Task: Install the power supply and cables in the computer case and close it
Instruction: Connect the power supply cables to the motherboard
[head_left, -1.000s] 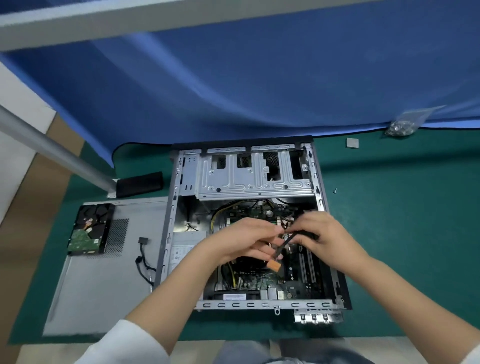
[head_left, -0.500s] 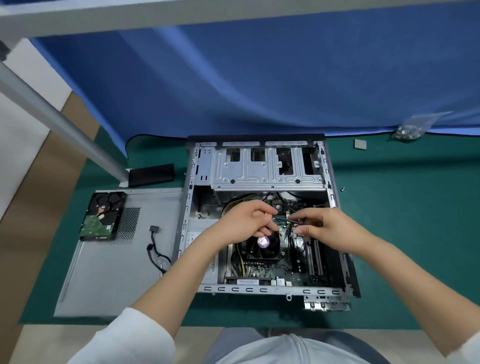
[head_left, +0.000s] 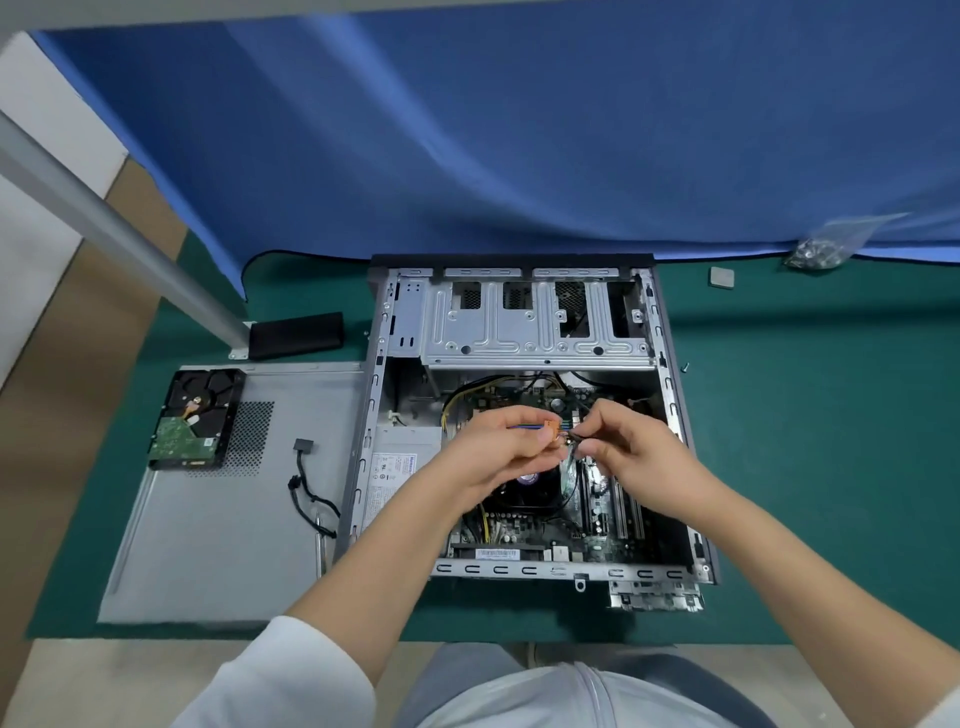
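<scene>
While the computer case (head_left: 524, 415) lies open on its side on the green mat (head_left: 805, 441), both hands meet above its middle, over the circuit board (head_left: 597, 519). The left hand (head_left: 498, 447) has its fingers curled, pinching a small orange plug (head_left: 554, 429) with a blue strand showing behind it. The right hand (head_left: 631, 444) pinches a thin black cable (head_left: 575, 435) between thumb and fingertips, just beside the plug; whether the two ends touch cannot be told. The power supply (head_left: 402, 467) sits inside the case against its left wall, label up. Left of the case lies the grey side panel (head_left: 218, 545), touching it, with a hard drive (head_left: 195, 421) resting on its far corner and a loose black lead (head_left: 306, 488) near the case wall. Right of the case, well apart, are a small bag of screws (head_left: 818, 252) and a little grey square (head_left: 722, 277)
</scene>
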